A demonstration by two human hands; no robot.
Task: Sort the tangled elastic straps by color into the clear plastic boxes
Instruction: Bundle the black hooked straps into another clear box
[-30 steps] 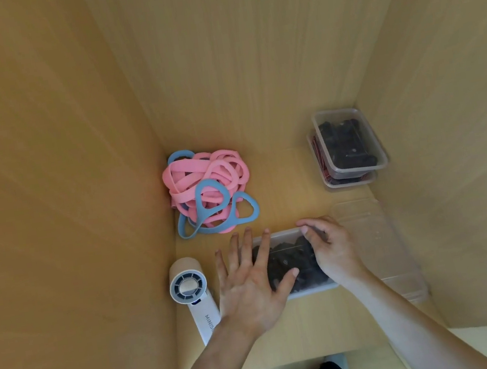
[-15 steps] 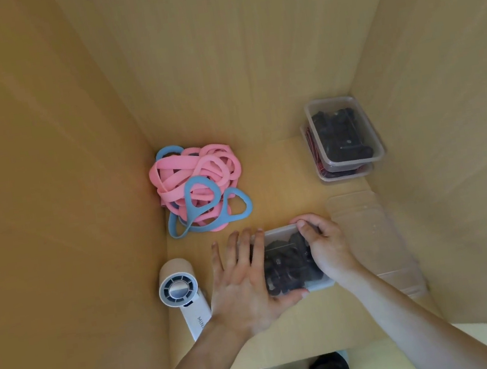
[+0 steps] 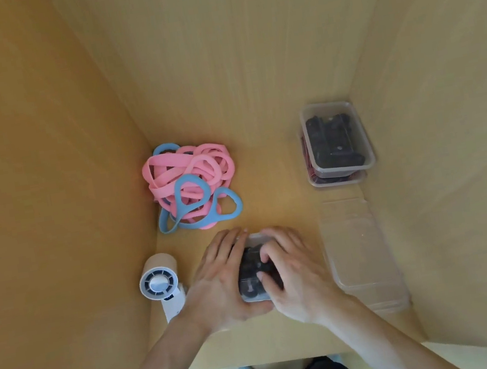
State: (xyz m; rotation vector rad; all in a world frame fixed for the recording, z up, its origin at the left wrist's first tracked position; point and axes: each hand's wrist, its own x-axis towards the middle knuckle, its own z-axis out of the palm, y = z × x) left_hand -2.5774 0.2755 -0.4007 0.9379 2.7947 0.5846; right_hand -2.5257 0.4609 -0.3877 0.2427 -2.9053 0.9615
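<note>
A clear plastic box (image 3: pixel 253 273) full of black straps sits near the front edge of the wooden shelf. My left hand (image 3: pixel 219 286) holds its left side, thumb under the near end. My right hand (image 3: pixel 293 274) lies over its right side with fingers pressing on the lid. A tangled heap of pink and blue elastic straps (image 3: pixel 192 184) lies at the back left, untouched. Two stacked clear boxes (image 3: pixel 337 142) stand at the back right; the top one holds black straps, the lower one shows red.
Empty clear boxes or lids (image 3: pixel 361 256) lie stacked along the right wall. A small white handheld fan (image 3: pixel 160 283) lies at the front left. Wooden walls close in on the left, back and right. Bare shelf shows between the strap heap and the stacked boxes.
Both hands have closed in over the box of black straps. The right hand slid from its far corner onto the lid, and the left hand moved from beside it onto its left side.
</note>
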